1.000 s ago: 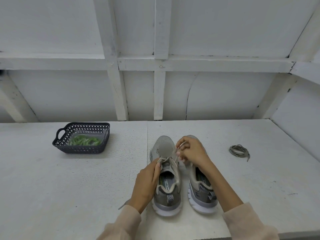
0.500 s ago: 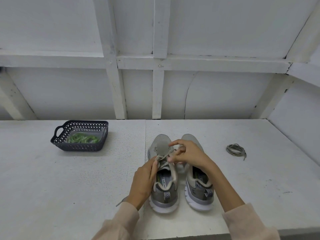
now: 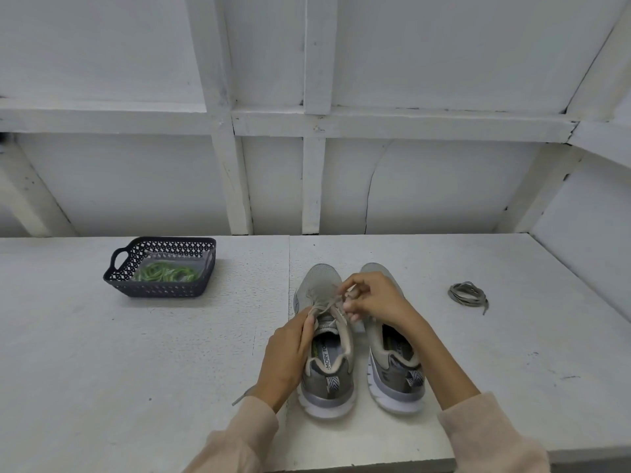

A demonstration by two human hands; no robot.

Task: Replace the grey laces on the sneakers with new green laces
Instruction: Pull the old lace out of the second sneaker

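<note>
On the left grey mesh sneaker (image 3: 326, 384), left hand (image 3: 285, 353) grips it, right hand (image 3: 375, 298) pinches its grey flat lace (image 3: 324, 303).
Seemingly the other sneaker (image 3: 397, 380) is stripped; bright green laces (image 3: 164, 272) untouched in black perforated basket (image 3: 157, 290).

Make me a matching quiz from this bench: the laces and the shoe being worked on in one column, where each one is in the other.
Things:
1. bright green laces
2. coiled loose grey lace
3. left grey mesh sneaker

Places:
A. on the white table, right of both sneakers
B. held by the left hand, its threaded grey lace pinched by the right hand
C. in the dark perforated plastic basket

Pairs: 1-C, 2-A, 3-B.
</note>
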